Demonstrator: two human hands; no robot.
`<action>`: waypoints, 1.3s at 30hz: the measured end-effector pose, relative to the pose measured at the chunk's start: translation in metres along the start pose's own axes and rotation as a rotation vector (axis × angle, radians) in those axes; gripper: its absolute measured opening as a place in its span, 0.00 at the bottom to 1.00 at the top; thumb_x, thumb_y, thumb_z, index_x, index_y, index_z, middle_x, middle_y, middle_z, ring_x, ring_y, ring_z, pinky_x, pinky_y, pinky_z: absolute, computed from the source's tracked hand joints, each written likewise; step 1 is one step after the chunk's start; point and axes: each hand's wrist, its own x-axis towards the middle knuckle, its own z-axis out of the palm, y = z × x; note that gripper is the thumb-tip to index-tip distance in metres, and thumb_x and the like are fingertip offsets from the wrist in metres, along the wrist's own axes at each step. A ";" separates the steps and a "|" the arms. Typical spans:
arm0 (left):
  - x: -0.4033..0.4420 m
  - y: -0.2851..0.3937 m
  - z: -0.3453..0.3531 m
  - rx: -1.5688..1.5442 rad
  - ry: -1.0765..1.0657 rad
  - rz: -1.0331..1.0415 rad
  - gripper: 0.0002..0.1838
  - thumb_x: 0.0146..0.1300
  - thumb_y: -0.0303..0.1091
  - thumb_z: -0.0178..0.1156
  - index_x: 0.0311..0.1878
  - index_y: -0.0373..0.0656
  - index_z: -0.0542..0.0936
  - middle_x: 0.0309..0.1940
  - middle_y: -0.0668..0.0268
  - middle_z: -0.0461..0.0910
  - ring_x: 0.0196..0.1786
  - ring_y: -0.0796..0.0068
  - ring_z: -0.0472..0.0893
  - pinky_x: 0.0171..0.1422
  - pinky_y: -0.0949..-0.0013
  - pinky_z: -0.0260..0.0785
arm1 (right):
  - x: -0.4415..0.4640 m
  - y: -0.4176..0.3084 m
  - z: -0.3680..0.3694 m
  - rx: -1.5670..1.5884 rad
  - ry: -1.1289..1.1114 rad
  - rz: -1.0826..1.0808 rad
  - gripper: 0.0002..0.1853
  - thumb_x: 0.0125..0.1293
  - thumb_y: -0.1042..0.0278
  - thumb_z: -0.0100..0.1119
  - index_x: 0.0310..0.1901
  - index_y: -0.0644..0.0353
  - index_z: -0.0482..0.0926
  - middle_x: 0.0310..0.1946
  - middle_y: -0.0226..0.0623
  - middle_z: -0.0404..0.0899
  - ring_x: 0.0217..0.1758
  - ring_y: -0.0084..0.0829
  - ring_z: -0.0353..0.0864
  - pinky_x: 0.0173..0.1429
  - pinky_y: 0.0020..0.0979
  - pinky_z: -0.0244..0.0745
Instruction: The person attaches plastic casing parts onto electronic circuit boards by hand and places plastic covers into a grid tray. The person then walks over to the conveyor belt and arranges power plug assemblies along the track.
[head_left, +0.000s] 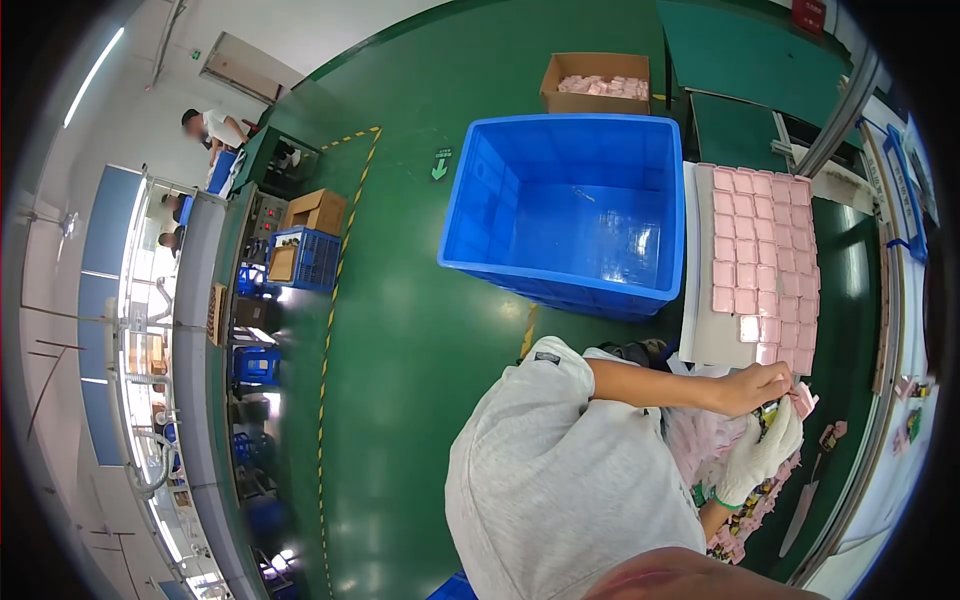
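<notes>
Pinching at its fingertips, the bare left hand grips a small pink piece; beside it, the gloved right hand curls closed on the same piece, probably light and fairly stiff, best held by its edges.

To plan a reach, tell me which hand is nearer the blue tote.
Left. The bare left hand is toward the blue tote, by the pink pieces; the gloved right hand lies beyond it, farther off.
</notes>
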 end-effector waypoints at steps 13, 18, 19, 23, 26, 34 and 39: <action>-0.011 -0.007 -0.028 0.119 -0.175 0.039 0.29 0.62 0.31 0.62 0.63 0.38 0.60 0.43 0.63 0.71 0.45 0.76 0.72 0.50 0.68 0.68 | -0.005 0.005 0.008 -0.089 -0.056 0.010 0.35 0.52 0.84 0.61 0.65 0.62 0.67 0.58 0.47 0.71 0.62 0.46 0.68 0.66 0.41 0.63; -0.007 -0.028 -0.026 -0.087 -0.151 0.024 0.29 0.61 0.28 0.62 0.63 0.39 0.61 0.42 0.64 0.70 0.43 0.78 0.70 0.47 0.70 0.67 | -0.007 -0.012 0.010 0.202 0.062 0.267 0.31 0.61 0.82 0.57 0.68 0.64 0.62 0.61 0.47 0.69 0.64 0.43 0.68 0.67 0.38 0.63; -0.006 -0.028 -0.027 -0.135 -0.163 0.015 0.29 0.61 0.27 0.62 0.63 0.39 0.61 0.42 0.64 0.70 0.43 0.78 0.70 0.47 0.70 0.67 | -0.007 -0.015 0.011 0.201 0.063 0.267 0.31 0.61 0.82 0.57 0.68 0.64 0.62 0.61 0.47 0.69 0.64 0.43 0.68 0.67 0.38 0.63; -0.006 -0.029 -0.026 -0.180 -0.189 0.022 0.30 0.61 0.25 0.62 0.64 0.39 0.60 0.41 0.64 0.70 0.43 0.79 0.70 0.47 0.70 0.68 | -0.010 -0.016 0.015 0.741 0.109 0.521 0.27 0.69 0.77 0.51 0.68 0.68 0.60 0.64 0.47 0.67 0.66 0.39 0.67 0.68 0.36 0.63; -0.009 -0.024 -0.026 -0.064 -0.201 0.072 0.31 0.61 0.25 0.62 0.65 0.39 0.60 0.41 0.64 0.71 0.42 0.78 0.71 0.47 0.70 0.68 | -0.006 -0.007 0.015 0.770 -0.059 0.503 0.26 0.72 0.72 0.48 0.68 0.69 0.59 0.65 0.47 0.65 0.66 0.36 0.67 0.67 0.35 0.64; -0.014 -0.016 -0.032 0.196 -0.196 -0.011 0.36 0.59 0.24 0.63 0.68 0.41 0.57 0.43 0.62 0.74 0.39 0.75 0.75 0.44 0.70 0.69 | -0.005 -0.008 0.011 0.960 -0.044 0.627 0.24 0.73 0.71 0.45 0.68 0.70 0.61 0.65 0.45 0.66 0.62 0.33 0.71 0.65 0.31 0.66; -0.018 -0.017 -0.034 0.106 -0.351 -0.064 0.36 0.59 0.25 0.63 0.68 0.46 0.57 0.41 0.61 0.76 0.40 0.74 0.76 0.44 0.69 0.69 | -0.005 -0.008 0.009 0.955 -0.042 0.635 0.24 0.72 0.70 0.46 0.67 0.69 0.62 0.64 0.44 0.67 0.63 0.32 0.70 0.66 0.31 0.65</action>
